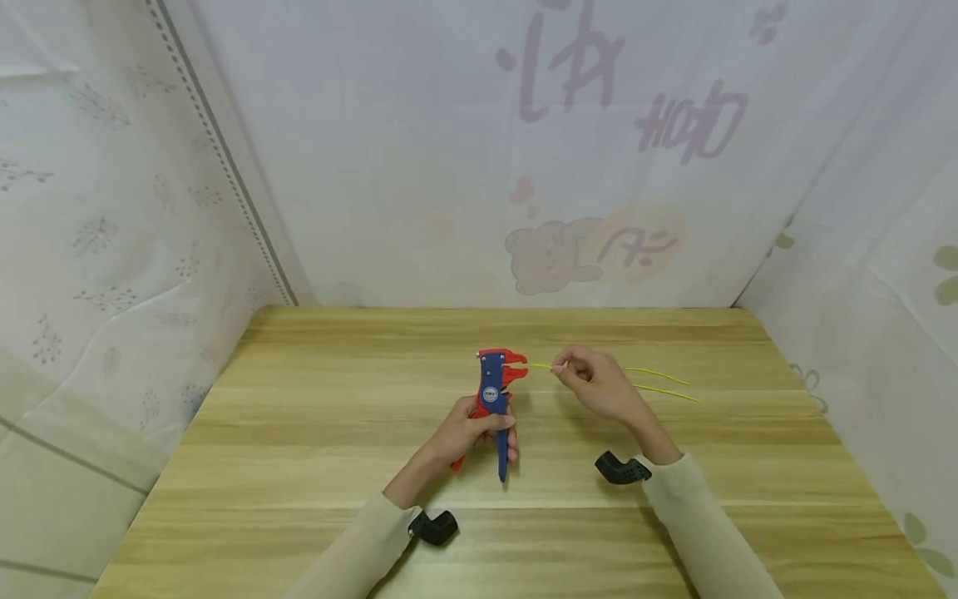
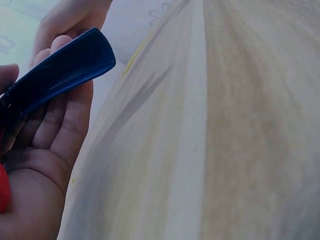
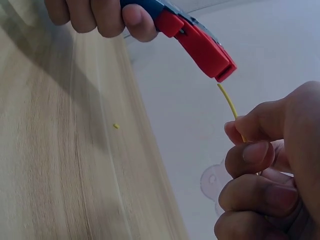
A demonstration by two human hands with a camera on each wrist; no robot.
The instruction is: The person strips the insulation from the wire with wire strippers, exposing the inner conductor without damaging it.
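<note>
My left hand holds a wire stripper upright, its body blue and its jaws red. The thumb lies over the handles, and in the left wrist view the blue handle crosses in front of the fingers. Between thumb and forefinger, my right hand pinches a yellow wire near one end. That short end points at the red mouth of the stripper; in the right wrist view its tip is right by the mouth, and I cannot tell whether it touches.
Two yellow wire lengths extend right from behind the right hand; which belongs to the held wire is hidden. A tiny yellow piece lies on the wooden table. Printed curtains surround the table's back and sides.
</note>
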